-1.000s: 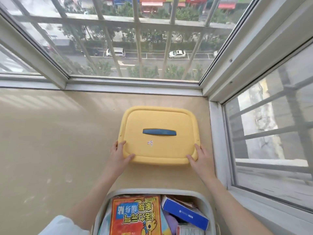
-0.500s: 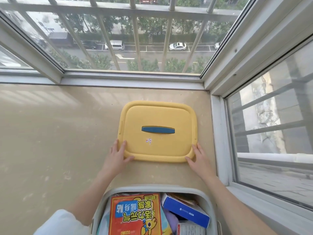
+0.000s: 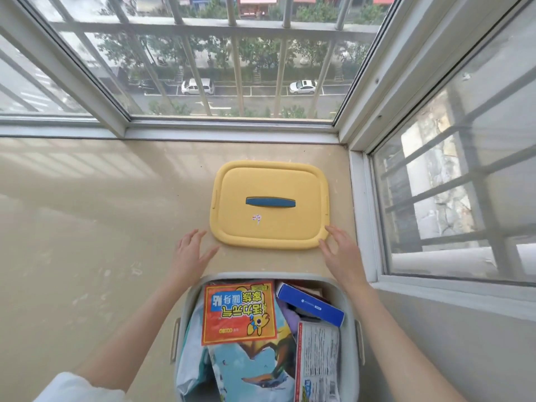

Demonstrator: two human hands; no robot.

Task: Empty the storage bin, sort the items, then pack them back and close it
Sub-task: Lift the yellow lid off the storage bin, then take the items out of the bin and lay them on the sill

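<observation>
I see the yellow lid [image 3: 268, 227] lying flat on the beige window ledge [image 3: 101, 227], its blue handle [image 3: 270, 202] facing up. My left hand [image 3: 190, 253] hovers just off the lid's near left corner, fingers spread, holding nothing. My right hand [image 3: 340, 250], also spread and empty, is at the near right corner; I cannot tell whether it touches. The grey storage bin [image 3: 269, 276] sits nearest me, uncovered, with a red packet [image 3: 237, 311] and a blue box [image 3: 310, 306] on top.

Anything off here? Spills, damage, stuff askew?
Nothing spilled or broken. The yellow lid lies flat on the ledge; it carries a torn sticker scrap near its handle. Inside the bin the blue box and white printed packet sit tilted, jammed in at angles.
</observation>
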